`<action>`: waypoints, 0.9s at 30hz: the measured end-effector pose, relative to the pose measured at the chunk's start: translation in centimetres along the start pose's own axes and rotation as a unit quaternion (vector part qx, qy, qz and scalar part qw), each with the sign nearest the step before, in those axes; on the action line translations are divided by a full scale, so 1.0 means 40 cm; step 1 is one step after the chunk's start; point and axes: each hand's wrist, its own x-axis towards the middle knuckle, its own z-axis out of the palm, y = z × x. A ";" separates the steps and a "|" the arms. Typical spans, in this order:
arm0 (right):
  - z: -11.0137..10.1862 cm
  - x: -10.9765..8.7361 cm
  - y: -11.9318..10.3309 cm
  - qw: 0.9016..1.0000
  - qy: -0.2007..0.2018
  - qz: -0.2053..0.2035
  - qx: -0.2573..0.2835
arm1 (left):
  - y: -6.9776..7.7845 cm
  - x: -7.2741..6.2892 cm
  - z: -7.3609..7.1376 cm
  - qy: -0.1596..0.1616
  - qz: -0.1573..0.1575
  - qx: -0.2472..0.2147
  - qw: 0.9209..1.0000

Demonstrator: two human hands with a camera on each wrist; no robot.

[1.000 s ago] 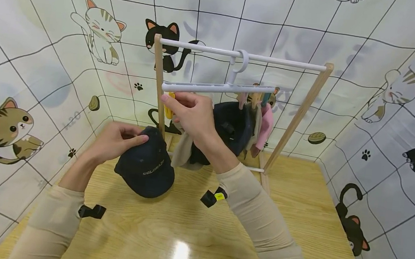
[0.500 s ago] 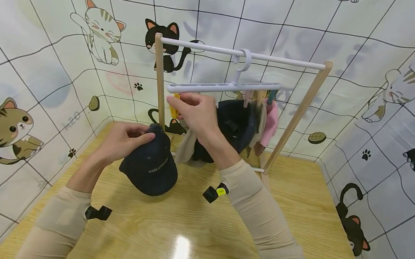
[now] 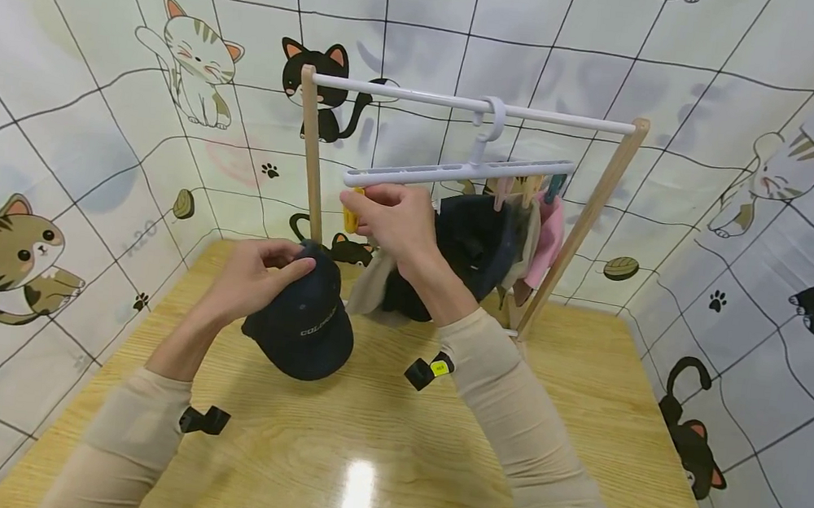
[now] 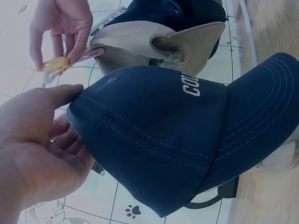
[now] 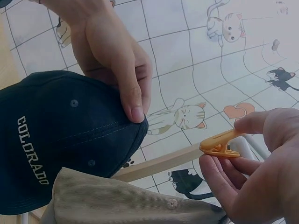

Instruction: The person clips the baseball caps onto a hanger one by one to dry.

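Observation:
My left hand (image 3: 245, 283) pinches the crown of a navy baseball cap (image 3: 300, 325) between thumb and fingers. Its brim points down and toward me, and "COLORADO" (image 5: 32, 151) reads across the front. Just below the left end of a white hanger (image 3: 415, 175), my right hand (image 3: 402, 225) pinches a yellow clothespin (image 5: 220, 143) by its handles. From the same hanger hang a beige cap (image 4: 126, 42), a dark cap (image 3: 479, 228) and a pink cap (image 3: 547, 239), partly hidden behind the right hand and forearm.
The hanger hooks over the white rail (image 3: 407, 95) of a small rack with wooden posts (image 3: 311, 155). Pink, tan and teal clothespins (image 3: 555, 188) sit toward its right end. The rack stands at the back of a wood-grain table (image 3: 362, 413), against cat-print walls.
The hanger and its caps have slid rightward along the rail, with the right hand and yellow clothespin. My left hand has carried the navy cap to the right and slightly up.

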 end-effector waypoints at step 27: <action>-0.015 0.011 0.002 0.998 -0.003 0.011 -0.057 | 0.030 0.009 0.072 0.072 0.061 -0.005 0.996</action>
